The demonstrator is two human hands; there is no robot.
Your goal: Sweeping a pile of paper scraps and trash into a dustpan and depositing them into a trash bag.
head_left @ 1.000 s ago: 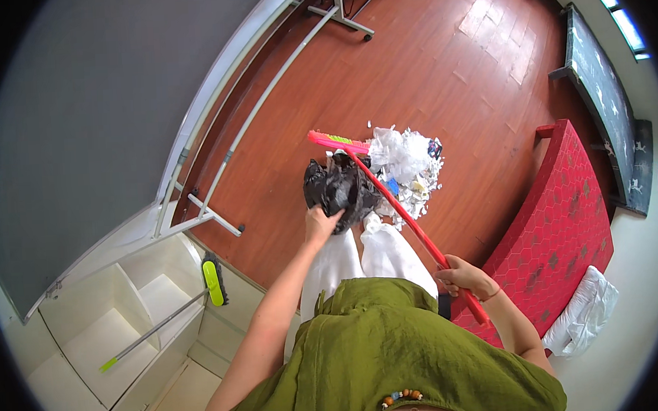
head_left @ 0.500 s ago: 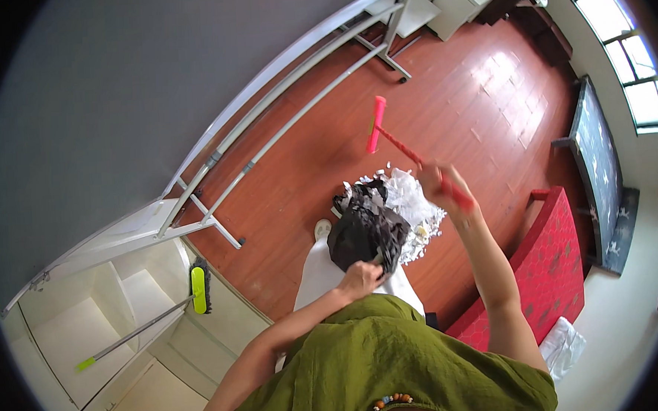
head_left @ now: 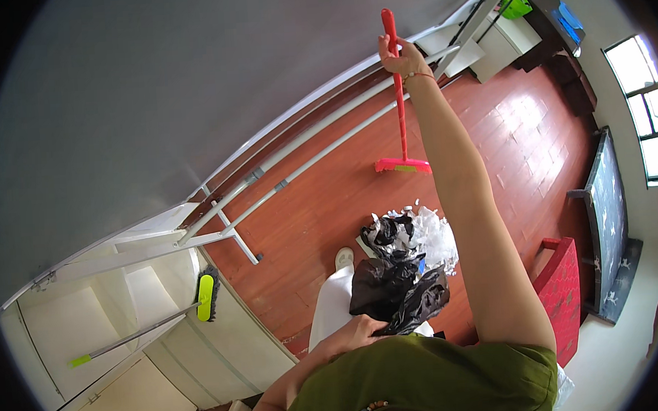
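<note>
My right arm reaches far forward. At its end my right hand (head_left: 403, 59) is closed around the upper handle of a red broom (head_left: 402, 116), beside the rail of the large grey board. The broom's pink head (head_left: 403, 166) points back toward me, low over the floor; whether it touches is hard to tell. Close to my body, my left hand (head_left: 356, 332) grips the edge of a crumpled black plastic bag (head_left: 381, 286), its fingertips partly hidden. Just beyond the bag lies a heap of white paper scraps and plastic (head_left: 433, 237), with more black plastic (head_left: 390, 232) at its left.
A large grey board (head_left: 159, 88) on a wheeled metal frame (head_left: 304, 166) fills the left. A green-headed brush (head_left: 206, 297) lies across white shelving (head_left: 75, 323). At right are a red patterned piece of furniture (head_left: 561, 297) and a dark panel (head_left: 605, 213). White cabinets (head_left: 503, 47) stand far off.
My right hand has moved forward and left with the broom, whose head has swung round toward me. The black bag has spread wider beside my left hand, and the view has shifted.
</note>
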